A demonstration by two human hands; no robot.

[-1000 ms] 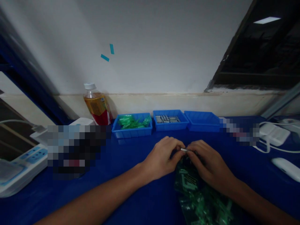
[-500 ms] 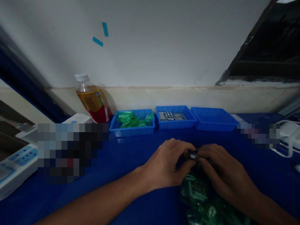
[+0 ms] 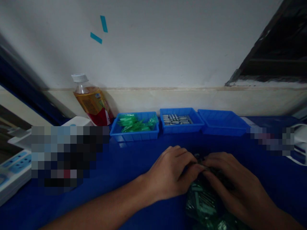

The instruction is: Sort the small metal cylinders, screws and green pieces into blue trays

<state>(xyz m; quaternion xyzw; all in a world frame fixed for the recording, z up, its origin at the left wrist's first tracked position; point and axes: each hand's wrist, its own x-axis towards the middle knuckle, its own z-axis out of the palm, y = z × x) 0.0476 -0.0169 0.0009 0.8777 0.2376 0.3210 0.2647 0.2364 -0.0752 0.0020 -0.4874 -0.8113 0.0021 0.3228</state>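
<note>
My left hand is closed in a pinch, its fingertips meeting those of my right hand. The right hand is closed too, thumb and fingers curled around something dark that I cannot make out. Whatever lies between the fingertips is mostly hidden. Right below them on the blue tabletop is a green see-through plastic bag with thin metal pieces and pale blocks inside. More crinkled green plastic continues under my right hand.
Along the wall stand a blue tray of green plastic bags, a blue tray of metal cylinders and a third blue tray. To the left are a drink bottle and a power strip. A white cable lies right.
The silver metal piece seen between my fingertips is now hidden. Both hands have shifted slightly down, and the view has turned a little.
</note>
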